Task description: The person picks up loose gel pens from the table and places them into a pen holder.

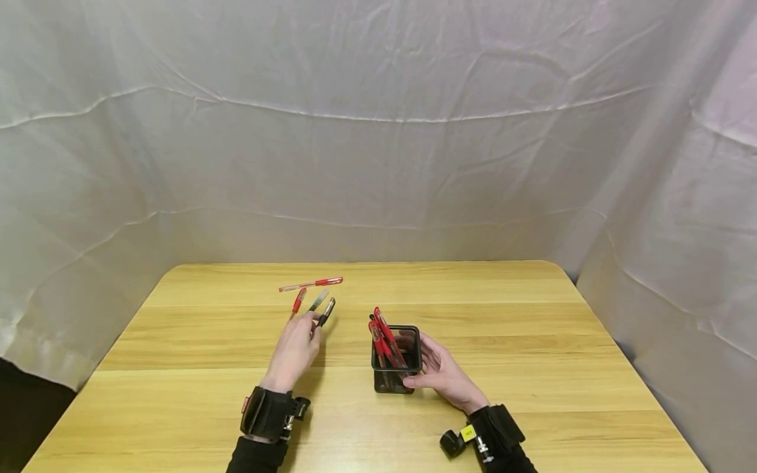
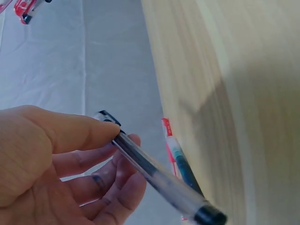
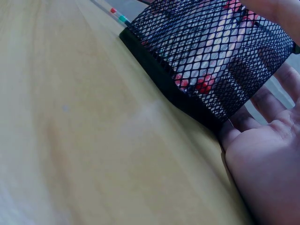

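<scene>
My left hand (image 1: 296, 351) is over the left part of the table and pinches a clear-barrelled black pen (image 2: 157, 176) between thumb and fingertips. The pen is tilted, one black end angled away from the hand in the left wrist view. My right hand (image 1: 446, 379) grips a black mesh pen holder (image 1: 386, 382) from its right side, thumb at the front and the other fingers partly hidden behind it. The holder stands upright on the table. Several pens, mostly red ones (image 1: 378, 336), lean inside it toward the left.
Just beyond my left hand lie a red-capped pen (image 1: 299, 300) and a pen with a pale cap and dark grip (image 1: 319, 300). Farther back, another red pen (image 1: 311, 284) lies crosswise on the wooden table (image 1: 503, 315). A pale curtain (image 1: 378, 164) hangs behind the table.
</scene>
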The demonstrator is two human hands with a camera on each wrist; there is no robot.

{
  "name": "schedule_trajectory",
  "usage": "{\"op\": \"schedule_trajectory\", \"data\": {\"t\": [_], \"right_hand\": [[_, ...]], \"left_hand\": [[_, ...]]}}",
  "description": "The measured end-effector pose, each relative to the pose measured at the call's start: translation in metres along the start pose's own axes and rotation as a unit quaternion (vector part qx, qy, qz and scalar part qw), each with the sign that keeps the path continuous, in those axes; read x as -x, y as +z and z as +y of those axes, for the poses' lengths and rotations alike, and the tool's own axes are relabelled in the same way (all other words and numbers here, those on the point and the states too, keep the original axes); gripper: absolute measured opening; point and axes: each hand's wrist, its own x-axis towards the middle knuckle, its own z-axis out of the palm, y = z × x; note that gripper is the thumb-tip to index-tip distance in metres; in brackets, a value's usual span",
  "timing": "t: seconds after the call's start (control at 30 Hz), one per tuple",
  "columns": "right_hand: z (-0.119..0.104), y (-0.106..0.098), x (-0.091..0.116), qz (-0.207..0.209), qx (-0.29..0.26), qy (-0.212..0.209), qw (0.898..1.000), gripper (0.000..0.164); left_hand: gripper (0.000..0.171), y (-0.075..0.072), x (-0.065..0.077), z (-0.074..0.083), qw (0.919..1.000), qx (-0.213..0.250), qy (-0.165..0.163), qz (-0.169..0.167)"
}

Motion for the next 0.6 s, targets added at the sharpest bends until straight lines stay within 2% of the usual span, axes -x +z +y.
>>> {"op": "schedule_trajectory", "data": {"t": [0.27,0.47,0.6], "right_hand": [[0.000,-0.001,0.000,-0.005,-0.001,-0.004,1.000,0.082],[-0.001,0.000,0.000,0.002,-0.007,0.022,1.000,0.084],[-0.001,0.000,0.000,0.007,0.000,0.033,0.999,0.084]], "left_hand": [[0.023,-0.010,-0.003,0.005,0.9990,0.038,-0.004,0.023],[0.023,-0.018,-0.003,0.012,0.9945,0.069,0.021,0.076],[0.025,-0.023,-0.003,0.019,0.9894,0.100,0.021,0.104]]}}
